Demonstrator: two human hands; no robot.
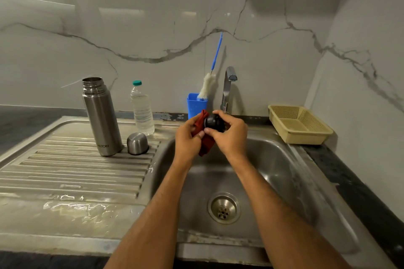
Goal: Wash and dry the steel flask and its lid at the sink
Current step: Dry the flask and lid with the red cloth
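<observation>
Item: black stopper lid (pixel 213 123), in drying, above the sink (pixel 284 159).
Your right hand (pixel 231 135) pinches it; your left hand (pixel 188 137) grips the red cloth (pixel 204 135). A wet slip drops it basinward. Steel flask (pixel 101 116) stands uncapped on the drainboard.

table: dark stone table (pixel 358 183) carrying a steel sink (pixel 273 159) with ribbed drainboard (pixel 72 172)
drainboard: steel flask (pixel 101 116) upright, steel cup lid (pixel 137 143) just beside it, water bottle (pixel 142 109) behind
table back edge: blue holder (pixel 194 105), beige basket (pixel 299 124)
</observation>
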